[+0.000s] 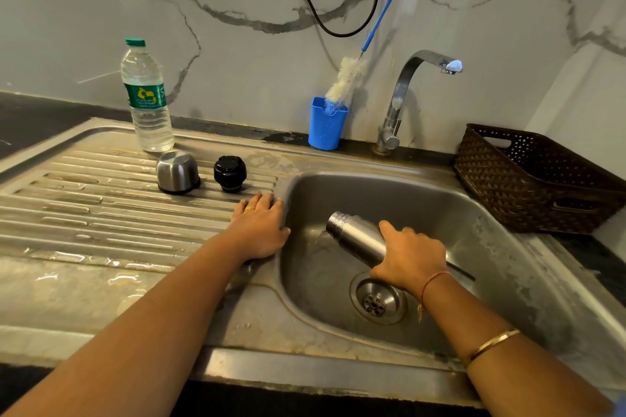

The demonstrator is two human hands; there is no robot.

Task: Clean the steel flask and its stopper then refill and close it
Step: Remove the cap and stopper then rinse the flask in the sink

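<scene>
Kitchen sink unit in stainless steel (pixel 440 206), ribbed drainboard (pixel 101 213) on the left, wet in patches; veined marble-look wall behind.

Nearest: right hand (pixel 411 259), wrapped round the lower body of the steel flask (pixel 355 234). Flask held over the basin, tipped well over, open mouth pointing left and down, a thin stream of water leaving it. Drain strainer (pixel 377 303) just below the hand.

Left hand (pixel 259 230): flat, fingers straight, pressed on the ridge between drainboard and basin, grasping nothing.

Middle of drainboard: steel cup-lid (pixel 176 172), upside down; black stopper (pixel 230 173) just beside it, apart from the flask.

Back edge: clear plastic water bottle (pixel 147 101), green cap on, nearly full. Blue plastic cup (pixel 327 123), holding a white-bristled bottle brush (pixel 343 81) with a blue handle leaning on the wall; any liquid inside hidden. Steel tap (pixel 403 91), no flow visible. Brown woven-pattern basket (pixel 508 193) at far right, contents not visible from here. Black cable (pixel 338 32) looped on the wall.

Progress, as judged: flask opened and mid-rinse, emptying now. Brush parked in its cup; whether used, not to be told. Stopper's cleaning not evident either way. Left to do: refill, probably from the bottle, then stopper in and cup-lid on.
</scene>
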